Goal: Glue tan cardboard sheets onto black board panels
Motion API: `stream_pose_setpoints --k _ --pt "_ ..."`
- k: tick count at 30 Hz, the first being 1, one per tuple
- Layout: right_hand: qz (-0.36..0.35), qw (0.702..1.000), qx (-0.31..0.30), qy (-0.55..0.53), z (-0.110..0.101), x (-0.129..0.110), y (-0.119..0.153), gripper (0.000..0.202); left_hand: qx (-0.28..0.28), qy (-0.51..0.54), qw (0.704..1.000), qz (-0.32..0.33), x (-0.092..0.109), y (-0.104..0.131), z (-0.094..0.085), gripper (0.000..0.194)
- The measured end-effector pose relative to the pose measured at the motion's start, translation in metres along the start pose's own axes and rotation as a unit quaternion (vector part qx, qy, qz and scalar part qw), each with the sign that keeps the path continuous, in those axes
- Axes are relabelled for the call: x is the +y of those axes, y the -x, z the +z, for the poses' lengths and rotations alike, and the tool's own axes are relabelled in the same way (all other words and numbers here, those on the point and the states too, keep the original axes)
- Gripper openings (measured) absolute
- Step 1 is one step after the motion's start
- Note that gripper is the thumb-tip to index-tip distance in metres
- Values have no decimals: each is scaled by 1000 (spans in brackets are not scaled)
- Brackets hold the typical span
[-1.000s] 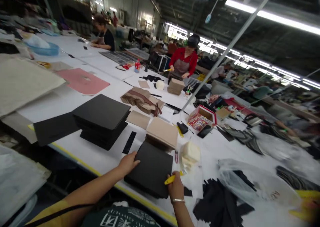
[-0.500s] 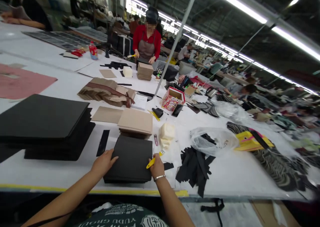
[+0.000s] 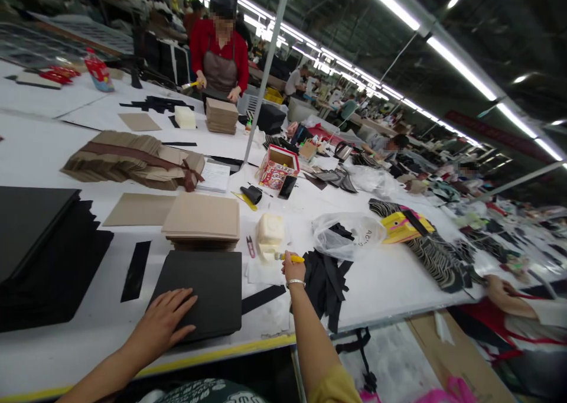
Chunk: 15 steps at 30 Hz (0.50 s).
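My left hand lies with fingers spread on the front left part of a stack of black sheets. In my right hand is a yellow-handled brush, its bristle end pointing left at the foot of a cream-coloured, cut-open container. Whether the bristles touch it I cannot tell. Just behind the black stack stands a pile of beige boards. Between that pile and the container lie small pink thread snips. One black strip rests right of the black stack, another left of it.
A tall black stack stands at the left. Loose black strips and a plastic bag lie right of my right hand. A metal pole rises behind, near a red box. Across the table a co-worker in red holds a brush.
My right hand has left the black stack's right edge and carried the brush right and forward to the cream container. My left hand has slid onto the stack's top. The view has swung right.
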State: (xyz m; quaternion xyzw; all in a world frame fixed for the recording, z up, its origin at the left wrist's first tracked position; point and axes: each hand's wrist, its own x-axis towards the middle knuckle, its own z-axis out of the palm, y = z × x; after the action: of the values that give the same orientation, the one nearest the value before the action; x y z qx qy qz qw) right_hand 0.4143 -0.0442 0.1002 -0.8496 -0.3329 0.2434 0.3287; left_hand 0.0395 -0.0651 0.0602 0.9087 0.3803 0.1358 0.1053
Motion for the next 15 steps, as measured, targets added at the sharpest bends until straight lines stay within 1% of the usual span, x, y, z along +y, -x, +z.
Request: stream_pose_setpoints --k 4,7,11,15 --pt "-7 999 -39 29 27 -2 -21 33 -29 11 999 -14 -2 -3 -1 47" --pt "-22 996 -64 54 35 -5 -27 29 -43 7 999 -11 -5 -4 -3 46" --pt "-62 994 -66 68 25 -14 -21 31 -45 4 999 -8 -6 -5 -4 45" --pt "-85 992 -49 77 9 -19 -5 33 -45 10 999 -16 -4 -6 -7 43"
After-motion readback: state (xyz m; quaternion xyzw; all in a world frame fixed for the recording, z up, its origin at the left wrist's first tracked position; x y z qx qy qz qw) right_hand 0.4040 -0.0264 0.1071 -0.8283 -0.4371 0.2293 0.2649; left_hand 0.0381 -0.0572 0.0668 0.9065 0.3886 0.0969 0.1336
